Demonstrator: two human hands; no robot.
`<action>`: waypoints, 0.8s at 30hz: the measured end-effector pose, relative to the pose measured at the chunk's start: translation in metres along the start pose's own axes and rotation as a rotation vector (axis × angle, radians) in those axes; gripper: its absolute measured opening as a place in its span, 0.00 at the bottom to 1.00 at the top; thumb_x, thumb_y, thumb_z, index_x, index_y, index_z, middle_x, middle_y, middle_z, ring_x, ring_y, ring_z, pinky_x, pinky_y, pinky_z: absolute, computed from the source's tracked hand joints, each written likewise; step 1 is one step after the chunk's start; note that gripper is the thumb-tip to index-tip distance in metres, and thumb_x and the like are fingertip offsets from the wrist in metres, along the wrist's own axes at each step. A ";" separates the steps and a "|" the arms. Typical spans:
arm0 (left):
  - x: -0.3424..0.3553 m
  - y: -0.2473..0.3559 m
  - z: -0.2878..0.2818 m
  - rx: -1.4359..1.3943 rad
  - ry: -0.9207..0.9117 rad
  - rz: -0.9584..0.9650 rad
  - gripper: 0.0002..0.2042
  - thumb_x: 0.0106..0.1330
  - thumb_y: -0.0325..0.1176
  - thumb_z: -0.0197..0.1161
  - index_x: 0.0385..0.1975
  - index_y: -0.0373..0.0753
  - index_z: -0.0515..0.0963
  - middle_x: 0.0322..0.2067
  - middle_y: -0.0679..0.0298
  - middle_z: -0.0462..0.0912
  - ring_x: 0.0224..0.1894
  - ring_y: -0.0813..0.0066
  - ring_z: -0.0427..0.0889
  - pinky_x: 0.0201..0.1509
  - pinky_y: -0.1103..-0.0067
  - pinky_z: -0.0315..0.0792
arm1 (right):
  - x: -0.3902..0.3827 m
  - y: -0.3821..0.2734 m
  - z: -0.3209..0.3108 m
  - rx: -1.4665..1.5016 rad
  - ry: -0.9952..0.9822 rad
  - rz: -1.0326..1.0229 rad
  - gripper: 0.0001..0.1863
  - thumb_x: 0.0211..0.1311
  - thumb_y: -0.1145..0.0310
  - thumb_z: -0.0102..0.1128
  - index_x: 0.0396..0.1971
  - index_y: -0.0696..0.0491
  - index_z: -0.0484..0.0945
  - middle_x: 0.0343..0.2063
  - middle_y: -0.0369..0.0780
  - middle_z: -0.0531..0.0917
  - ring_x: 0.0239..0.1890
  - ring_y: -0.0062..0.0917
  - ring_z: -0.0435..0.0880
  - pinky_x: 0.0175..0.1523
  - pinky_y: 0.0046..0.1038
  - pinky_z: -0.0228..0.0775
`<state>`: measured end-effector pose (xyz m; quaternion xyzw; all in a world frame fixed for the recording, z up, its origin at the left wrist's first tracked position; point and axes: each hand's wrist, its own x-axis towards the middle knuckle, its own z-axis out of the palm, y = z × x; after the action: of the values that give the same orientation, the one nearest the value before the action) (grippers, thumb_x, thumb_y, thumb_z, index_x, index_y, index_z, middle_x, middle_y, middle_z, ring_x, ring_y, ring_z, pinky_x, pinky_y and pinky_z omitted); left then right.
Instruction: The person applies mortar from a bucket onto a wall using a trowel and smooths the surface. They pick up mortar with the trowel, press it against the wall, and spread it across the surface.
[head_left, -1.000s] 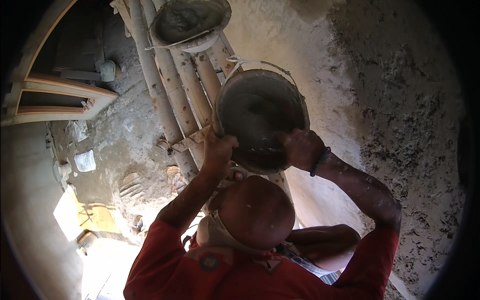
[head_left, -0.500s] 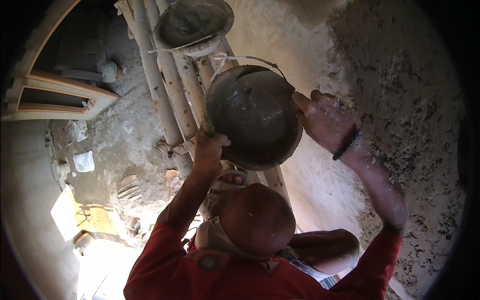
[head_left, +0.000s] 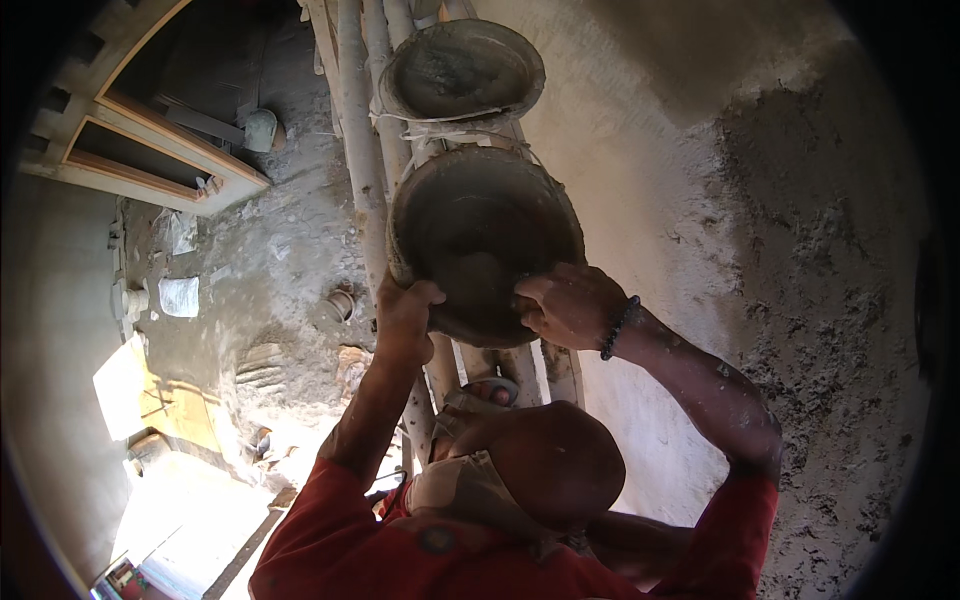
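A wide, mud-caked bucket [head_left: 480,215] with a thin wire handle is tipped in front of me, dark wet mud or plaster lining its inside. My left hand [head_left: 405,318] grips its near left rim, thumb over the edge. At the near right rim, my right hand [head_left: 572,308] has its fingers curled over the edge into the bucket; part of its grip is hidden. Just beyond stands a second bucket [head_left: 460,75], holding grey wet material. Below the held bucket are my bent knee [head_left: 550,460] and, partly hidden, a foot [head_left: 492,392].
Pole planks [head_left: 362,150] run beneath the buckets as a raised platform. A wall [head_left: 800,230], part smooth and part rough wet plaster, rises close on the right. Far below on the left lie a dirty floor [head_left: 290,240], a wooden frame [head_left: 150,160] and a small pail [head_left: 262,130].
My right hand has moved from the right rim to the near right rim, fingers now curled inside. The held bucket has shifted left and is tipped differently. The view has shifted.
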<state>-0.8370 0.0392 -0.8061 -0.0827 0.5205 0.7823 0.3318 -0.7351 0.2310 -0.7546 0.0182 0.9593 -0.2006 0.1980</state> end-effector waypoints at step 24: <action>0.043 -0.010 -0.028 0.033 0.221 0.039 0.25 0.45 0.18 0.53 0.49 0.34 0.72 0.41 0.61 0.79 0.40 0.69 0.81 0.42 0.77 0.79 | 0.226 0.105 -0.152 -0.649 0.327 0.248 0.14 0.61 0.68 0.49 0.44 0.50 0.79 0.45 0.44 0.81 0.51 0.36 0.80 0.53 0.37 0.73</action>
<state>-0.8703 0.0355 -0.8464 -0.1530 0.5684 0.7659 0.2586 -0.9880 0.3772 -0.7535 0.1023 0.9823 0.1448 0.0608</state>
